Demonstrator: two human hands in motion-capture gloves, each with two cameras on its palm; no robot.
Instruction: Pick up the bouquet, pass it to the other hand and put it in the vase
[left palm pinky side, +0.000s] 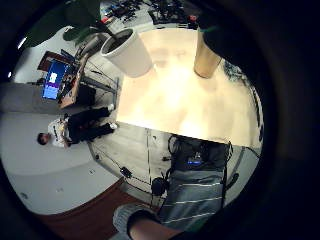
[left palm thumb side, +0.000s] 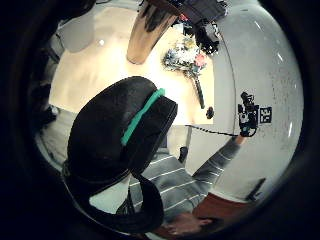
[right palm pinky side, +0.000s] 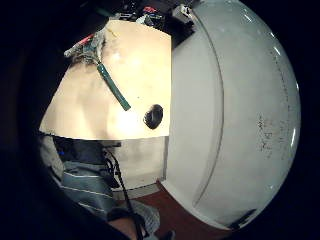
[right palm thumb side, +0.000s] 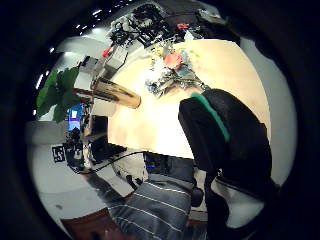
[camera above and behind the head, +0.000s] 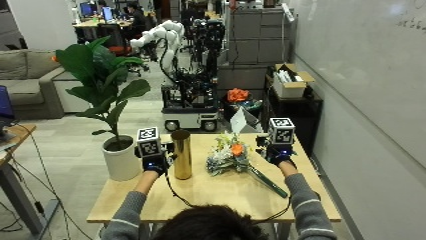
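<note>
Item 1, bouquet (camera above and behind the head: 229, 156): lying flat on the pale wooden surface (camera above and behind the head: 213, 195), mid-frame in the outside view, flower heads toward the upper left, an orange bloom showing on top, the dark green wrapped stem (camera above and behind the head: 267, 181) running down and right toward the near right part of the surface. No hand is touching it.

Item 2, vase (camera above and behind the head: 181, 154): a tall gold cylinder standing upright just left of the bouquet's flower heads, apart from them.

Item 3, right hand (camera above and behind the head: 279, 155): hovering in the air at the right of the frame, just right of the flower heads and above the stem's upper portion, holding nothing. Whether its fingers are spread or curled cannot be told. In its little-finger palm view the stem (right palm pinky side: 113, 86) is lying on the surface below with a small dark object (right palm pinky side: 153, 116) beside the stem's end.

Item 4, left hand (camera above and behind the head: 154, 164): sitting left of centre, just beside the vase on its left, with the vase between it and the bouquet. Finger state cannot be told; contact with the vase is unclear.

Item 5, white planter (camera above and behind the head: 121, 158): standing at the left edge of the surface, left of the left hand, carrying a broad-leaved green plant (camera above and behind the head: 100, 75)
</note>
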